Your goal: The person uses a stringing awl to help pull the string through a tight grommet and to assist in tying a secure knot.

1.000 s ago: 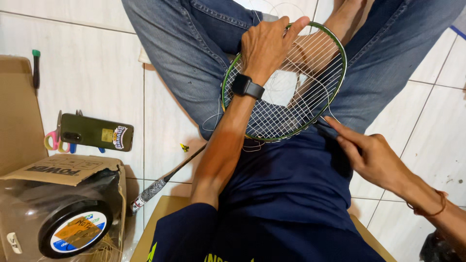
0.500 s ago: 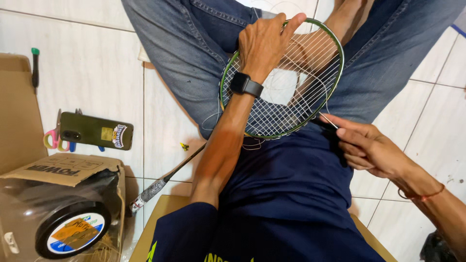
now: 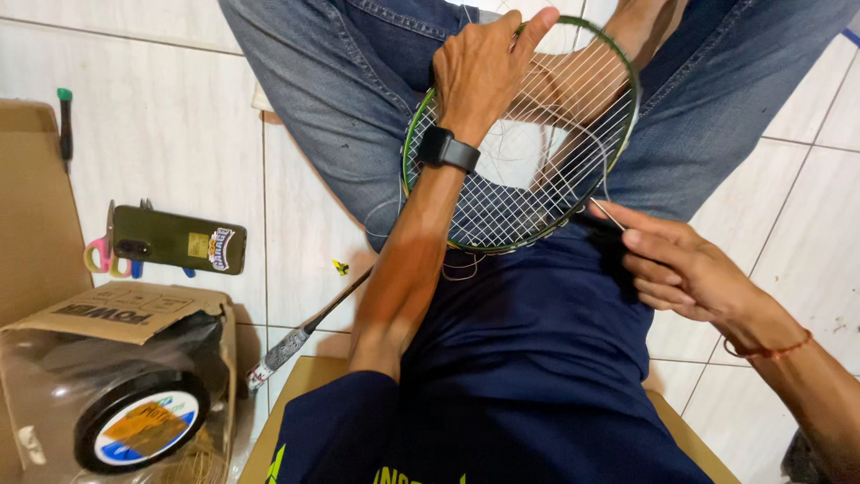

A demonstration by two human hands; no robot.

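Head view: left hand [image 3: 484,67] grips the green-framed badminton racket [image 3: 618,67] steady; right hand [image 3: 685,264] pinches the thin white string [image 3: 607,213] (keep tension even along the frame).

cardboard box [image 3: 107,314]: lower left on tiled floor, brown, flap open, clear plastic inside | string reel label [image 3: 143,428]: round, white-blue with orange centre | phone [image 3: 177,240]: left, lying flat, dark olive case, small colourful sticker | smartwatch [image 3: 445,150]: black, screen hidden
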